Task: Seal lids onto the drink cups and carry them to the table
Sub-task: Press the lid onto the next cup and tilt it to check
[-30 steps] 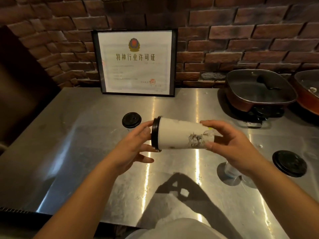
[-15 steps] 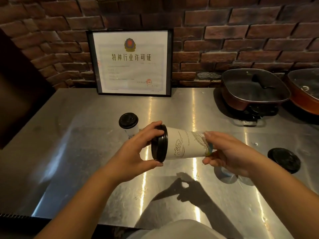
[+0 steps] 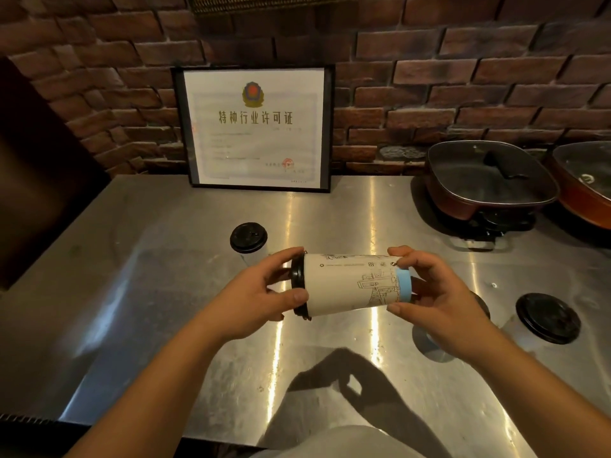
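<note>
The paper cup [image 3: 350, 284] lies on its side in the air above the steel counter [image 3: 132, 292], held between both hands. Its black lid [image 3: 297, 285] is on the mouth and points to the left; the blue base band [image 3: 404, 285] points to the right. The left hand [image 3: 261, 299] curls around the lid end, thumb on the near side and fingers over the rim — it looks like it presses the lid edge into place. The right hand [image 3: 436, 299] grips the base end, with fingers above and thumb under it.

A second cup [image 3: 248, 239] stands behind, near the left hand, and already wears its black lid. On the right a loose black lid [image 3: 548, 318] lies flat on the counter, and just behind the right hand there seems to be a clear cup, mostly hidden, so I cannot tell its state.

My judgement: one cup is done, this one is nearly sealed, one lid probably waits — and no carrying has begun yet.

Further back, a framed certificate [image 3: 254, 130] leans on the brick wall, and two lidded pans [image 3: 489, 180] stand at the right.
</note>
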